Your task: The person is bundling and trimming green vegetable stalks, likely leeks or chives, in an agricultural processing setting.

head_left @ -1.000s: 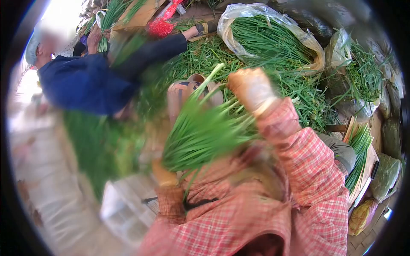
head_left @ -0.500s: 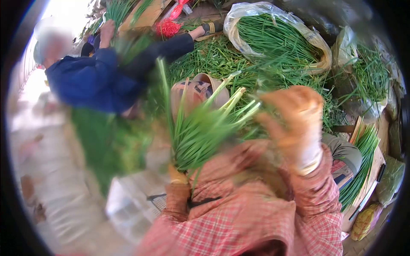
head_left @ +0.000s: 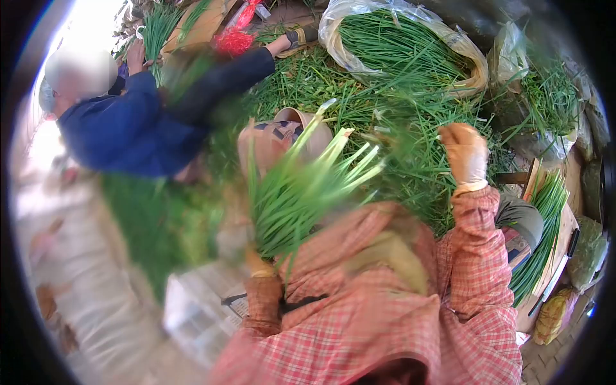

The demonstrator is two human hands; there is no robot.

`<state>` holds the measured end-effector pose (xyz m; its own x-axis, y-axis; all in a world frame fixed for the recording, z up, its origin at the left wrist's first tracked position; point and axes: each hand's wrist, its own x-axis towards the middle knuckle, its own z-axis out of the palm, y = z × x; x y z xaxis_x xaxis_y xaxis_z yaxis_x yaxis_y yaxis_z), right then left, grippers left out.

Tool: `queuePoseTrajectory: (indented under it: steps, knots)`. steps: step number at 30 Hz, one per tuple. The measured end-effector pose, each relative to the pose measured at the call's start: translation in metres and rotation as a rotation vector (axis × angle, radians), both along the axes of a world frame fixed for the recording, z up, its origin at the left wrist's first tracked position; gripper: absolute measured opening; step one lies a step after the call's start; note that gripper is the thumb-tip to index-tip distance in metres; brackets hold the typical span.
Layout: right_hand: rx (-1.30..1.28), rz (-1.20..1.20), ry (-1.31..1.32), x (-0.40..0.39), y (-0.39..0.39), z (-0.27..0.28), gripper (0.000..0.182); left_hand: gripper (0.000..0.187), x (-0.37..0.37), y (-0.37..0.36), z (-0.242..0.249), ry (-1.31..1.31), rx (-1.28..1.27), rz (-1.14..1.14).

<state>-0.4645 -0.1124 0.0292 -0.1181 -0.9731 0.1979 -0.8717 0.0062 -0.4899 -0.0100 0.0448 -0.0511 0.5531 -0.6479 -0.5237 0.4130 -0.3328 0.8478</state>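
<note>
My left hand (head_left: pixel 258 264), in an orange glove, is closed around the lower part of a bunch of green leafy stalks (head_left: pixel 289 199). The pale stalk ends fan up and to the right. My right hand (head_left: pixel 463 149), gloved too, is raised over the loose greens (head_left: pixel 410 154) on the right, away from the bunch. Its fingers are curled in, and a tiny pale bit shows at their tips; what they hold is too small to name.
A co-worker in blue (head_left: pixel 128 131) sits at upper left, holding stalks (head_left: pixel 159 32). A plastic bag of greens (head_left: pixel 478 70) lies at the top. Beyond my bunch is a beige container (head_left: pixel 295 117). More stalks (head_left: pixel 542 224) lie on a board at right.
My right hand has moved up and away from the stalk ends, and its fingers have curled together. My left hand keeps hold of the bunch. The whole view has shifted slightly.
</note>
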Motion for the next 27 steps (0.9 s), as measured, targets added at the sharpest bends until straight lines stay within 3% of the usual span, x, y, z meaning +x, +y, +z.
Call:
queuePoseTrajectory:
  steps: [1,3,6,8,9,10,11,16,19,20,23,25,27]
  knots:
    - [0.049,-0.09,0.365,-0.017,0.001,-0.009,0.011,0.041,-0.006,0.005,-0.002,-0.012,0.028,0.003]
    - [0.144,0.001,0.274,-0.013,0.014,-0.021,0.019,0.04,-0.013,0.009,0.0,-0.026,0.076,-0.007]
    - [0.267,0.329,-0.494,0.034,0.02,-0.047,0.043,0.039,-0.018,0.011,0.006,-0.043,0.11,-0.016]
    - [0.528,0.459,-0.752,0.065,0.015,-0.056,0.051,0.039,-0.019,0.007,0.009,-0.053,0.115,-0.028]
    - [0.65,0.443,-0.885,0.079,0.016,-0.05,0.056,0.039,-0.02,0.005,0.012,-0.061,0.116,-0.038]
    - [0.776,0.491,-1.218,0.09,0.017,-0.054,0.063,0.038,-0.02,0.003,0.014,-0.069,0.114,-0.045]
    - [0.852,0.471,-1.302,0.103,0.021,-0.054,0.061,0.038,-0.019,0.001,0.014,-0.073,0.111,-0.053]
    - [1.208,0.559,-0.99,0.111,0.025,-0.024,0.041,0.037,-0.016,-0.01,0.018,-0.095,0.084,-0.091]
    - [0.821,0.762,-0.866,0.1,0.048,-0.03,0.035,0.037,-0.013,-0.017,0.018,-0.104,0.067,-0.106]
    - [0.454,0.846,-0.763,0.093,0.058,-0.025,0.027,0.036,-0.011,-0.019,0.017,-0.107,0.062,-0.114]
    - [0.27,0.863,-0.891,0.072,0.068,-0.011,0.021,0.036,-0.01,-0.021,0.019,-0.134,0.044,-0.132]
    - [0.744,0.771,-0.886,0.031,0.068,0.02,0.023,0.035,-0.011,-0.022,0.019,-0.147,0.033,-0.147]
    - [0.807,0.498,-0.88,-0.012,0.072,0.034,0.025,0.035,-0.014,-0.021,0.02,-0.177,0.031,-0.166]
